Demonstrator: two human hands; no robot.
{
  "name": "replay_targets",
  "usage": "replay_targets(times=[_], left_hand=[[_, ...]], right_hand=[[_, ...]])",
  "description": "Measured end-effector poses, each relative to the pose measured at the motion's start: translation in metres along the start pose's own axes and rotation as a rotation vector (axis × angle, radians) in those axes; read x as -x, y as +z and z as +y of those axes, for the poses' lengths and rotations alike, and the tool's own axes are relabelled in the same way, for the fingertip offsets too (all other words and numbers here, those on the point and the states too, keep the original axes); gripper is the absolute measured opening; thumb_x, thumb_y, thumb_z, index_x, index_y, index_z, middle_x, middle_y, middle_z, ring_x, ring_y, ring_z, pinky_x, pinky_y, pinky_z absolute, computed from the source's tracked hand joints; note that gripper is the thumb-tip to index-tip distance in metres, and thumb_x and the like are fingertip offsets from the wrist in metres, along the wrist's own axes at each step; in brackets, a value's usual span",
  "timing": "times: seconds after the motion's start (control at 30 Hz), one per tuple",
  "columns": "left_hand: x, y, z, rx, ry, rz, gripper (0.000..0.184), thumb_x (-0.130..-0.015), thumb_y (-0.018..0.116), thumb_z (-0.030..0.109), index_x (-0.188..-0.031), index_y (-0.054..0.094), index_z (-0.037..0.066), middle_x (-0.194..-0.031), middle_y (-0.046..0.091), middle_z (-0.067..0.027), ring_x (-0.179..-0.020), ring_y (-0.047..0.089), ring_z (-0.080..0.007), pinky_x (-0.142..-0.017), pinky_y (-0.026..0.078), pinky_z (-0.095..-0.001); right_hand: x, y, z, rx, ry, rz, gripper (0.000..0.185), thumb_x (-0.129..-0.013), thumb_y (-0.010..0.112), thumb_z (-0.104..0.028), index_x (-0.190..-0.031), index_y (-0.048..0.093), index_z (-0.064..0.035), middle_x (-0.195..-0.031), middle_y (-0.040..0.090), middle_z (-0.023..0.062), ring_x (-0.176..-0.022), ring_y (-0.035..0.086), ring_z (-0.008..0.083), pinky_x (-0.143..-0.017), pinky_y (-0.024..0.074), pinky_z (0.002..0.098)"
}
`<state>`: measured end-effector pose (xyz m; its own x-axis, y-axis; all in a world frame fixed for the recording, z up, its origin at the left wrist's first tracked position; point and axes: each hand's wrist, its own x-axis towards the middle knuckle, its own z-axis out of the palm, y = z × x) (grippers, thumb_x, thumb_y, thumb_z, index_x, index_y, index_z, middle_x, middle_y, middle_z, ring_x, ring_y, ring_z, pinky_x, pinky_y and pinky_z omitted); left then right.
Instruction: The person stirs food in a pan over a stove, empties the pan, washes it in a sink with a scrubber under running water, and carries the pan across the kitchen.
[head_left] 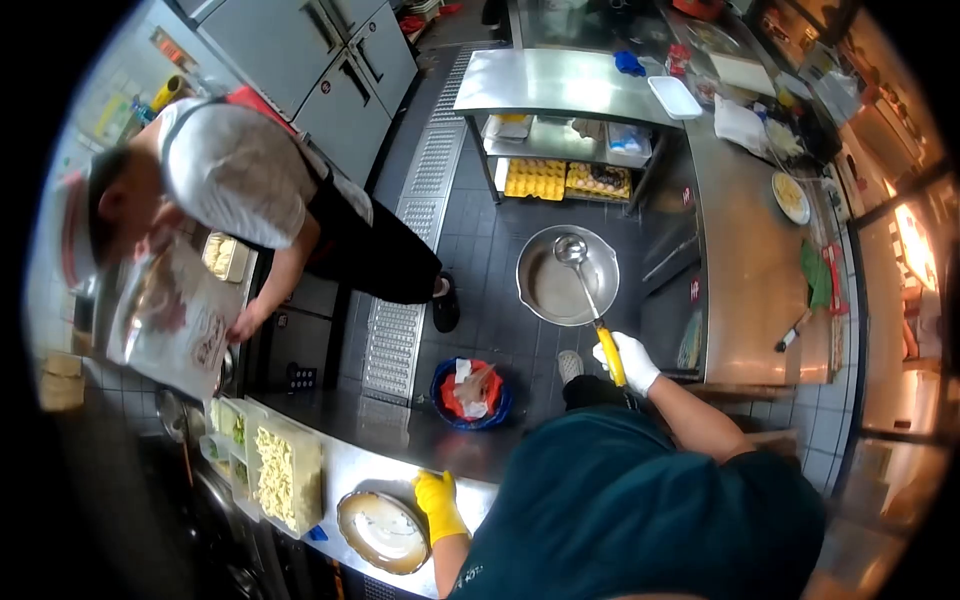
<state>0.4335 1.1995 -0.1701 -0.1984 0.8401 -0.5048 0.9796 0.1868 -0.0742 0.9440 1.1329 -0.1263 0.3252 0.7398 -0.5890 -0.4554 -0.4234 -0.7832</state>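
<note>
My right hand (630,362), in a white glove, is closed round the yellow handle (610,355) of a long metal ladle (572,250). The ladle's bowl is over a round steel pot (545,285), which appears above the dark tiled floor; what supports the pot is hidden. In a yellow glove, my left hand (440,505) is at the steel counter, beside the right rim of a brown-edged plate (383,532). Its fingers are bunched, and whether they grip anything is too small to tell.
A co-worker (245,180) leans over at the left with a clear plastic bag (175,320). Food tubs (285,475) stand left of the plate. A lined bin (472,393) is on the floor. A steel counter (750,300) runs along the right; a shelved table (560,85) stands ahead.
</note>
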Motion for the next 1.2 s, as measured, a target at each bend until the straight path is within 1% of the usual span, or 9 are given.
replay_targets(times=[0.03, 0.13, 0.2, 0.27, 0.4, 0.47, 0.87, 1.07, 1.2], left_hand=[[-0.002, -0.002, 0.004, -0.006, -0.009, -0.007, 0.078, -0.086, 0.07, 0.05, -0.139, 0.052, -0.004, -0.133, 0.059, -0.0293, -0.125, 0.056, -0.0428, -0.107, 0.045, -0.0443], [-0.02, 0.01, 0.007, -0.037, -0.041, -0.05, 0.073, -0.085, 0.072, 0.047, -0.135, 0.055, -0.003, -0.132, 0.061, -0.0286, -0.126, 0.056, -0.0427, -0.107, 0.045, -0.0446], [-0.019, -0.012, 0.027, 0.032, -0.066, -0.094, 0.06, -0.084, 0.072, 0.046, -0.128, 0.065, 0.005, -0.129, 0.066, -0.0198, -0.122, 0.06, -0.0401, -0.105, 0.047, -0.0458], [-0.032, -0.042, 0.061, -0.001, -0.245, -0.257, 0.057, -0.085, 0.073, 0.045, -0.127, 0.067, 0.007, -0.123, 0.069, -0.0187, -0.116, 0.064, -0.0409, -0.101, 0.05, -0.0473], [-0.077, -0.057, 0.123, -0.083, -0.073, -0.034, 0.058, -0.087, 0.071, 0.044, -0.129, 0.063, 0.005, -0.113, 0.071, -0.0245, -0.108, 0.067, -0.0436, -0.095, 0.053, -0.0493], [-0.107, -0.099, 0.185, 0.009, 0.046, -0.085, 0.06, -0.087, 0.071, 0.045, -0.13, 0.061, 0.004, -0.115, 0.07, -0.0249, -0.109, 0.067, -0.0423, -0.096, 0.053, -0.0489], [-0.394, -0.296, 0.472, 0.011, 0.715, -0.028, 0.068, -0.096, 0.062, 0.044, -0.15, 0.046, 0.007, -0.149, 0.052, -0.0225, -0.135, 0.052, -0.0394, -0.112, 0.042, -0.0475], [-0.458, -0.387, 0.579, -0.03, 0.829, 0.013, 0.066, -0.097, 0.059, 0.042, -0.152, 0.044, 0.008, -0.154, 0.047, -0.0213, -0.139, 0.049, -0.0381, -0.114, 0.041, -0.0461], [-0.531, -0.408, 0.613, -0.058, 0.753, -0.06, 0.064, -0.094, 0.063, 0.042, -0.145, 0.05, 0.006, -0.144, 0.056, -0.0226, -0.131, 0.054, -0.0396, -0.109, 0.044, -0.0475]], right_hand=[[-0.016, -0.013, -0.017, -0.153, 0.046, 0.0, 0.021, -0.104, 0.045, -0.013, -0.098, 0.062, -0.0022, -0.079, 0.065, 0.0075, -0.063, 0.059, 0.0142, -0.058, 0.0478, 0.0267], [-0.055, -0.041, -0.062, -0.008, 0.011, 0.04, 0.022, -0.104, 0.046, -0.016, -0.1, 0.063, -0.0029, -0.079, 0.065, 0.0066, -0.064, 0.06, 0.014, -0.058, 0.0484, 0.027], [-0.082, -0.051, -0.087, -0.011, 0.022, 0.055, 0.023, -0.104, 0.046, -0.017, -0.1, 0.064, -0.0032, -0.079, 0.065, 0.0063, -0.063, 0.059, 0.0133, -0.057, 0.0484, 0.0267], [-0.106, -0.052, -0.111, -0.022, 0.032, 0.077, 0.023, -0.104, 0.046, -0.018, -0.1, 0.064, -0.0033, -0.078, 0.064, 0.0061, -0.061, 0.059, 0.0125, -0.054, 0.0483, 0.026], [-0.152, -0.037, -0.162, -0.093, 0.065, 0.078, 0.026, -0.104, 0.044, -0.019, -0.099, 0.064, -0.0036, -0.077, 0.064, 0.0063, -0.056, 0.057, 0.0114, -0.047, 0.047, 0.0243], [-0.18, -0.032, -0.181, -0.143, 0.086, 0.058, 0.027, -0.104, 0.043, -0.02, -0.099, 0.064, -0.0037, -0.076, 0.063, 0.0065, -0.054, 0.056, 0.0112, -0.044, 0.0463, 0.0238], [-0.343, 0.05, -0.29, -0.15, 0.1, 0.087, 0.028, -0.105, 0.042, -0.025, -0.098, 0.061, -0.006, -0.074, 0.062, 0.0067, -0.049, 0.056, 0.012, -0.04, 0.0449, 0.0246], [-0.433, 0.08, -0.344, -0.109, 0.104, 0.082, 0.028, -0.105, 0.043, -0.027, -0.098, 0.06, -0.0066, -0.075, 0.063, 0.0067, -0.051, 0.056, 0.0124, -0.04, 0.0452, 0.0249], [-0.517, 0.084, -0.377, -0.229, 0.111, 0.067, 0.028, -0.105, 0.044, -0.027, -0.098, 0.061, -0.0069, -0.075, 0.063, 0.0066, -0.052, 0.056, 0.0127, -0.04, 0.0439, 0.0261]])
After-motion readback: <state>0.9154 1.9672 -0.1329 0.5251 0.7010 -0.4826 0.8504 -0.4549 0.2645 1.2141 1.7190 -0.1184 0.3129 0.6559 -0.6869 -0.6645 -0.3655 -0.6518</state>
